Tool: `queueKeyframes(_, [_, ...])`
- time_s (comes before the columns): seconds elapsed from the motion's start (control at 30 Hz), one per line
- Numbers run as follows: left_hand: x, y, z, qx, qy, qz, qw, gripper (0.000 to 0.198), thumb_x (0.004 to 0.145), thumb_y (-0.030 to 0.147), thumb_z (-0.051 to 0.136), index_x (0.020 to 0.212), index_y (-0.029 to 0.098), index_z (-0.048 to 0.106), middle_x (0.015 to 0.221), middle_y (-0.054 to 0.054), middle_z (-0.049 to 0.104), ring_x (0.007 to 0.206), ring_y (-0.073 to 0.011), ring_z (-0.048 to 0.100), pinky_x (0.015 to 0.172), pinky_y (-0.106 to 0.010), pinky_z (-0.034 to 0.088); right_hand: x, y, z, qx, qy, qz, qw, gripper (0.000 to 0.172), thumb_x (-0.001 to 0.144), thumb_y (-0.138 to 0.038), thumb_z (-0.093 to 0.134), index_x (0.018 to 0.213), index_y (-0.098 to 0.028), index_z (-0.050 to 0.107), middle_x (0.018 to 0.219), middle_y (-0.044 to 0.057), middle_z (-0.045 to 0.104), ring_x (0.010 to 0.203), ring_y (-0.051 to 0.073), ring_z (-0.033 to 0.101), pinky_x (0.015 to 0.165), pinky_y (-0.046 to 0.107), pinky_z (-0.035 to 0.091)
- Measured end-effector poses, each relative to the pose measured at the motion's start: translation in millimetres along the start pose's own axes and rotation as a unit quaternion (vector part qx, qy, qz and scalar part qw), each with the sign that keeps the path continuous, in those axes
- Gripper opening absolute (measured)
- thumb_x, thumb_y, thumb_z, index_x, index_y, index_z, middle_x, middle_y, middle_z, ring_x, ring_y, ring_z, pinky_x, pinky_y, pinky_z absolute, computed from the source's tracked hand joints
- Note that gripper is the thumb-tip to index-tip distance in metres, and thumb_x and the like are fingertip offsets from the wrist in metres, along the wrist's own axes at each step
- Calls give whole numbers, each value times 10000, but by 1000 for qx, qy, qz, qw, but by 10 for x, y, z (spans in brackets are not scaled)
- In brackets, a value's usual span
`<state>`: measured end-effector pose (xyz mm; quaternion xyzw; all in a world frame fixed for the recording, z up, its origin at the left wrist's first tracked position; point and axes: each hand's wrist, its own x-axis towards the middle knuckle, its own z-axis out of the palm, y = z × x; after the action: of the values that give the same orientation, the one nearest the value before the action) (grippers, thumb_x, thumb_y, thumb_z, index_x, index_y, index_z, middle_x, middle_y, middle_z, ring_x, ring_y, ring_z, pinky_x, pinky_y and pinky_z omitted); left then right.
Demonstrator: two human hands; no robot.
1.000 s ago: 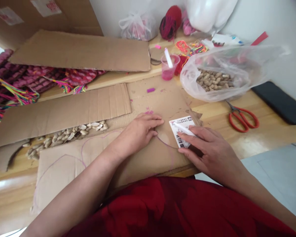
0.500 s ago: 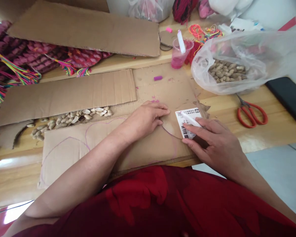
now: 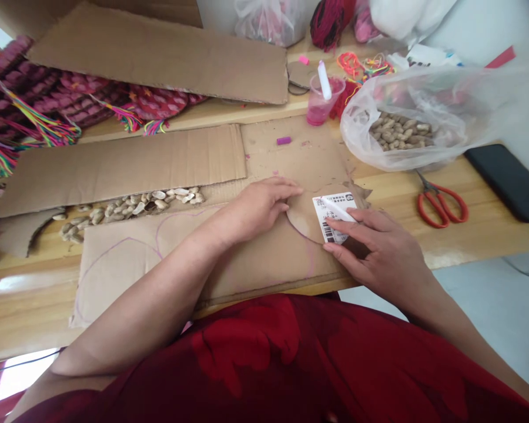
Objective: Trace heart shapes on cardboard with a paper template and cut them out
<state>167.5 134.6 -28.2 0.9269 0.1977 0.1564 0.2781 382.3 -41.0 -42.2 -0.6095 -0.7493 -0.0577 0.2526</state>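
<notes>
A curved-edged cardboard piece (image 3: 306, 217) with a white printed barcode label (image 3: 330, 230) lies on a larger cardboard sheet (image 3: 255, 255). Purple curved lines are drawn on that sheet at the left and beside the piece's lower edge. My left hand (image 3: 260, 208) rests at the piece's left edge, fingers stretched out and thumb apart. Over the label, my right hand (image 3: 381, 249) is closed around a white marker (image 3: 341, 212), whose slim end points up and left. Its thumb touches the piece's lower edge. A purple cap (image 3: 283, 141) lies on cardboard beyond my hands.
Red-handled scissors (image 3: 443, 208), a black phone (image 3: 509, 182) and a plastic bag of peanuts (image 3: 401, 132) lie to the right. A plastic cup (image 3: 318, 108) stands farther back. Cardboard strips (image 3: 127, 167), loose peanuts (image 3: 136, 205) and tasselled pink textiles (image 3: 74, 106) occupy the left.
The camera view has shifted slightly, so the table items appear a little displaced. Both hands keep nearly the same places on the cardboard, and the marker stays in my right hand.
</notes>
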Motion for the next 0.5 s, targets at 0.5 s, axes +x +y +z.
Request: queueKeyframes(0.5, [-149,426,-2,92,-56,16,994,493,871,-70,436,1143,171,770,1236,-68,773,1157,-194,728,1073,-347,560,-23,20,57,17,13,21,1000,305,919,-370,751,1167,-196,779,1088,138,732,1059,338,724,895,515,620])
